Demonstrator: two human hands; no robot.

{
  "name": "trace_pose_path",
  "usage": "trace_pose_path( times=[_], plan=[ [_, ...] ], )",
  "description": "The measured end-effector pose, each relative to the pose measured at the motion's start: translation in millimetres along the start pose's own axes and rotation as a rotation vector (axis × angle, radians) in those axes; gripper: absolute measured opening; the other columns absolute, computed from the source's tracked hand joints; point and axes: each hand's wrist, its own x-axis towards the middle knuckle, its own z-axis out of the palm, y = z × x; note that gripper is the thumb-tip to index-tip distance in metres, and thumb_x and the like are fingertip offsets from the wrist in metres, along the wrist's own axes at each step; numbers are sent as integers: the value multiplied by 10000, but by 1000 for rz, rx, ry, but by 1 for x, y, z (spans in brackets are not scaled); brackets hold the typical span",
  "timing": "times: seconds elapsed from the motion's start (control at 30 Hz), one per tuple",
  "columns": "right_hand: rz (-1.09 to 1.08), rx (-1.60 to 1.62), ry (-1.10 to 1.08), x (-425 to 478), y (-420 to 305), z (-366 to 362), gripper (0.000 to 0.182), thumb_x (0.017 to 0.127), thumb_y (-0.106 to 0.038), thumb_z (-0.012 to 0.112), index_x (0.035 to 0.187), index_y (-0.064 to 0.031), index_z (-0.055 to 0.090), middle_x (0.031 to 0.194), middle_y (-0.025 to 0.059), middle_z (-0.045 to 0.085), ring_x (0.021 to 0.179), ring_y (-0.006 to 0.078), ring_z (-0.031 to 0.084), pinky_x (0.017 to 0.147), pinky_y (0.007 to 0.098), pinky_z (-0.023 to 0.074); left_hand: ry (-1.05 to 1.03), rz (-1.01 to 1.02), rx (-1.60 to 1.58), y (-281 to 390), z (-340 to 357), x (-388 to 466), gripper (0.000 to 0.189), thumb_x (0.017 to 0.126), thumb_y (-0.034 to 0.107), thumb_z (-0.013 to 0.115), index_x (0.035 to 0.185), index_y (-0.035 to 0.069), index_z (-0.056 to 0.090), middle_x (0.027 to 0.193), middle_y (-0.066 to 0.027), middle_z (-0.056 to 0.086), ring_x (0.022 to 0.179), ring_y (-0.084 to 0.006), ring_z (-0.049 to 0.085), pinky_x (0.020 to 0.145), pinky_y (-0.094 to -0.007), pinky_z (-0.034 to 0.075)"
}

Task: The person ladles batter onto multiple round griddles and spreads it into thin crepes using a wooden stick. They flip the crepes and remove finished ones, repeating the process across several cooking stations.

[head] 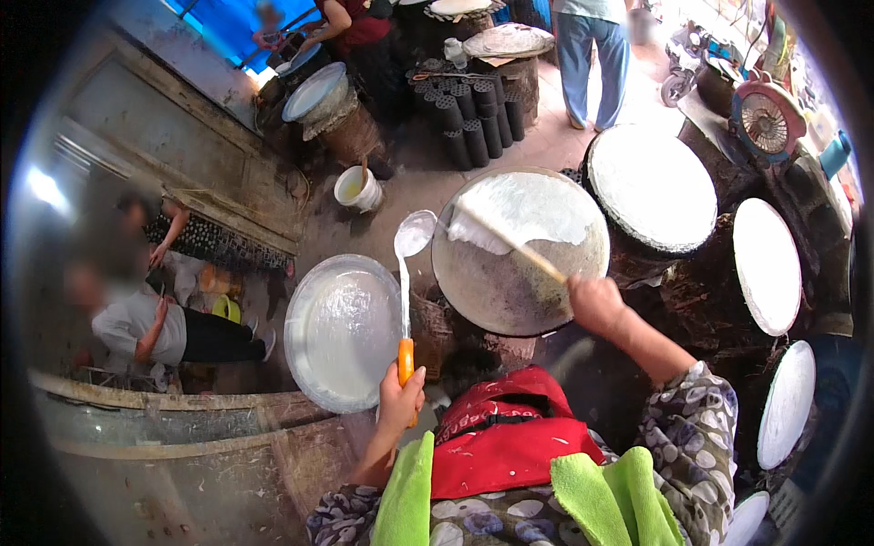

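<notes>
My left hand (pixel 401 399) grips the orange handle of a metal ladle (pixel 415 233), whose bowl is coated in white batter. The ladle is raised beside a wide metal basin (pixel 300 300) of white liquid. In my right hand (pixel 595 305) is a pale stick-like spreader (pixel 526 251); its far end reaches into wet white batter (pixel 539 201). That batter covers the far part of a round griddle (pixel 505 293), leaving the near part bare and grey-brown. What shape the spreader's far end has is hard to tell.
Several round plates covered in white, such as a large one (pixel 652 188), curve along my right. Stacked coal briquettes (pixel 471 116) and a white bucket (pixel 358 190) stand beyond. A fan (pixel 763 119) is at the right. People are on the left and at the back.
</notes>
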Motion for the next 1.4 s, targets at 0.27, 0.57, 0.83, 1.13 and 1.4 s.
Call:
trace_pose_path(
  times=[0.27,0.57,0.83,1.13,1.4],
  plan=[
    [-194,-67,-81,4,-1,-5,165,819,-123,476,920,-15,549,713,86,638,630,251,659,548,383,512,-19,-2,-124,3,5,-2,356,903,116,546,1226,28,425,681,0,440,444,-46,384,401,-193,334],
    [-81,-9,53,77,41,0,160,821,-125,473,898,-16,561,743,142,656,664,296,662,568,412,519,12,-16,-233,-1,5,-4,335,910,139,549,1199,27,423,672,-8,430,442,-63,383,403,-201,337],
    [-303,38,-142,-17,36,-19,138,805,-114,461,850,-8,536,650,168,622,615,330,637,540,444,494,48,-73,-262,-18,-7,-20,341,909,165,555,1198,40,424,653,-12,422,441,-70,390,401,-206,344],
    [-333,10,-58,47,40,-8,154,820,-138,459,861,-16,543,672,161,630,619,343,630,548,454,489,16,-103,-232,-13,-12,-6,332,911,169,547,1196,47,429,661,-14,430,432,-74,396,389,-215,346],
    [-223,25,-165,-88,41,-27,104,812,-157,517,780,-59,525,586,100,581,567,311,611,495,428,465,-98,-151,163,-36,-28,-13,358,892,208,576,1183,43,449,724,-47,501,470,-75,447,411,-238,356]
  ],
)
